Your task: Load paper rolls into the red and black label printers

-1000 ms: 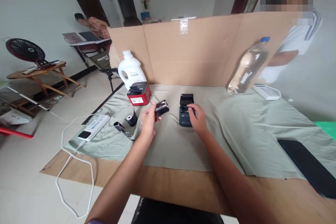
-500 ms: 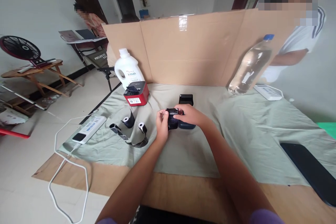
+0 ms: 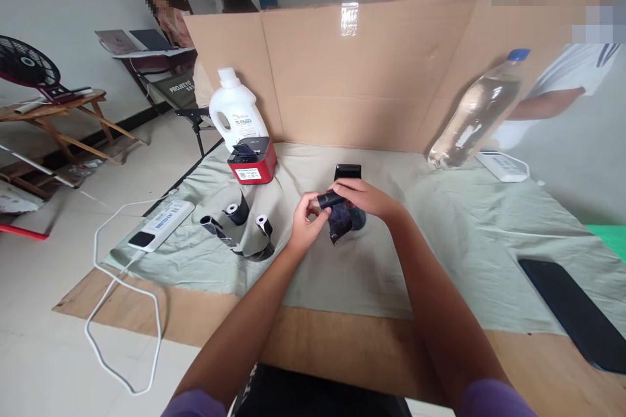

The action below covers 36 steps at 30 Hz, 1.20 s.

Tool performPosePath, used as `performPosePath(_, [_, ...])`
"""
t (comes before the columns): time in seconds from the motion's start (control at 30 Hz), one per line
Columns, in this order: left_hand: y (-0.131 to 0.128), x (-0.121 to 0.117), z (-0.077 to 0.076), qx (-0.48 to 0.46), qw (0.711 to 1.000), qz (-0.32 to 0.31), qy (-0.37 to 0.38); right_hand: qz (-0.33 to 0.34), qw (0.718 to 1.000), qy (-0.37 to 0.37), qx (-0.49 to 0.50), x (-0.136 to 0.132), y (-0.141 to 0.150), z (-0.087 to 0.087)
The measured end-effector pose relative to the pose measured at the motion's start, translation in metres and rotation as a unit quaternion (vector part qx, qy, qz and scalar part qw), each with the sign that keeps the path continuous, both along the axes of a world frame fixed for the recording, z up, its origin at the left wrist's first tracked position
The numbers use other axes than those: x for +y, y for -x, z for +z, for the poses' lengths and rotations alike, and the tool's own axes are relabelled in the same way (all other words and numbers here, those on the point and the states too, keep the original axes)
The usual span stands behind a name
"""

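Note:
A dark paper roll [image 3: 330, 199] is held level between my two hands above the table, its loose end hanging down toward me. My left hand [image 3: 308, 218] pinches its left end with thumb and fingers. My right hand [image 3: 366, 196] grips the right end from above. Behind and below the roll is a black handheld device [image 3: 347, 172], mostly hidden by my right hand and the paper. To the left on the cloth stand more dark paper rolls, one with a white core [image 3: 237, 211], with curling strips of paper between them.
A red and black box-shaped printer [image 3: 259, 166] stands before a white jug [image 3: 239, 114]. Farther right are a tilted clear bottle [image 3: 476, 114] and a phone [image 3: 577, 313]. A white power bank [image 3: 163, 227] with a cable lies left. Cardboard [image 3: 357, 85] walls the back; a person [image 3: 552, 101] stands beyond.
The paper roll has been raised slightly and turned, and its loose end now hangs down in front. Both hands still hold it. The view has tilted slightly downward.

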State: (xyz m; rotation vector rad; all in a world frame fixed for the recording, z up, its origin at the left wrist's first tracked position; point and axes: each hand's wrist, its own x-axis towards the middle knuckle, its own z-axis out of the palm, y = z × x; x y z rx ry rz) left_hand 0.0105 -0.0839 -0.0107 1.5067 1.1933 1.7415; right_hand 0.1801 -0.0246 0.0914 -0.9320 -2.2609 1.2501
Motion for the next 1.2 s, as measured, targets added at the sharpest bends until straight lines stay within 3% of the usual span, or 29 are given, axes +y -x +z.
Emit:
performPosePath(0.23, [0.001, -0.001, 0.003, 0.061, 0.997, 0.044, -0.024, -0.036, 0.998, -0.020, -0.038, -0.002, 0.000, 0.001])
performPosePath(0.4, [0.000, 0.000, 0.005, 0.039, 0.997, 0.069, -0.009, 0.044, 0.994, -0.071, -0.068, -0.002, -0.003, 0.004])
performPosePath(0.63, [0.000, 0.001, 0.000, -0.021, 0.999, -0.018, 0.035, 0.026, 0.995, -0.034, -0.089, -0.002, 0.001, 0.002])
performPosePath(0.77, [-0.002, 0.000, -0.001, -0.038, 0.998, -0.028, 0.032, 0.019, 0.994, -0.013, -0.104, -0.001, 0.000, 0.000])
performPosePath(0.9, [-0.004, 0.000, -0.003, -0.061, 0.997, -0.038, 0.034, 0.029, 0.998, -0.019, -0.052, 0.003, -0.001, -0.003])
performPosePath(1.07, [-0.003, -0.003, -0.002, 0.021, 0.999, 0.014, 0.021, 0.065, 0.996, -0.008, 0.053, 0.006, 0.000, -0.007])
performPosePath(1.2, [-0.001, -0.006, 0.003, 0.038, 0.999, -0.013, -0.012, 0.040, 0.996, -0.020, 0.081, 0.005, 0.003, -0.009])
